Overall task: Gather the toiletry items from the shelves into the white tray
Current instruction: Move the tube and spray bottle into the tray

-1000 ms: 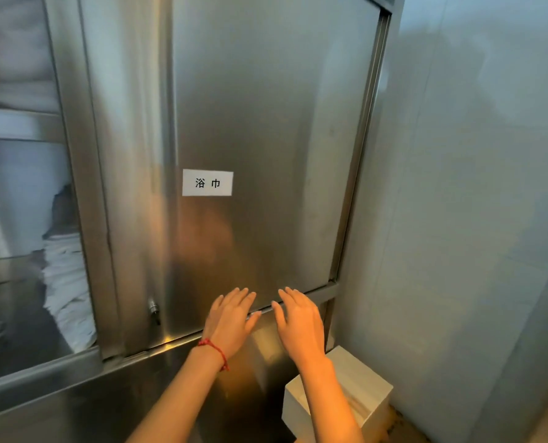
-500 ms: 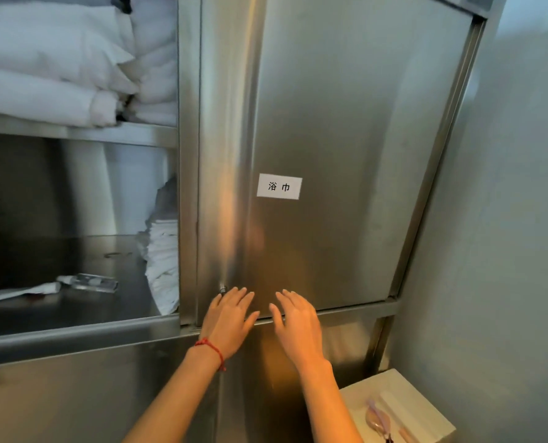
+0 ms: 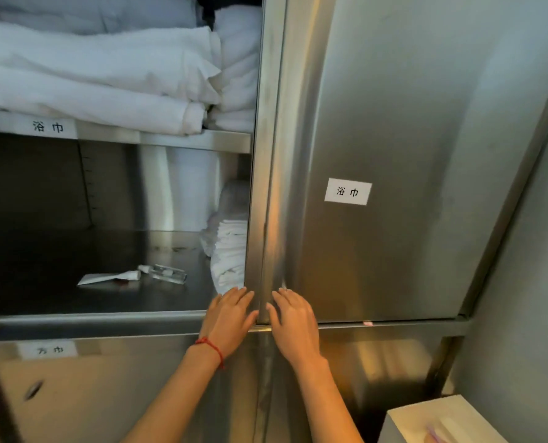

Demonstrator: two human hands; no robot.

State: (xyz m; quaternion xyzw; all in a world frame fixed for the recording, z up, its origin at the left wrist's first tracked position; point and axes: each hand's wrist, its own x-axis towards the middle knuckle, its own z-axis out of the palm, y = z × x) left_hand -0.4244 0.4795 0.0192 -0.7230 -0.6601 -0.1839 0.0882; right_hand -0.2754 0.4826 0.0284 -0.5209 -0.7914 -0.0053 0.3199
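Left hand [image 3: 229, 318] and right hand [image 3: 293, 321] flat, fingers straight, pressing steel sliding door [image 3: 394, 155] edge, holding nothing. Small tube [image 3: 127, 276] and clear bottle [image 3: 168, 274] lie on shelf [image 3: 74, 302], long axes left-right, slightly tilted. White tray [image 3: 426, 417] lower right

Stainless-steel cabinet with two open shelves. Upper shelf [image 3: 170, 140], at 10 o'clock: folded white towels [image 3: 106, 81] lie stacked on it. Lower shelf [image 3: 58, 282], at 9 o'clock: a small white tube [image 3: 112, 278] lies flat just beside a clear packet [image 3: 168, 273]; a stack of folded white cloths [image 3: 231, 254] stands at its right end.
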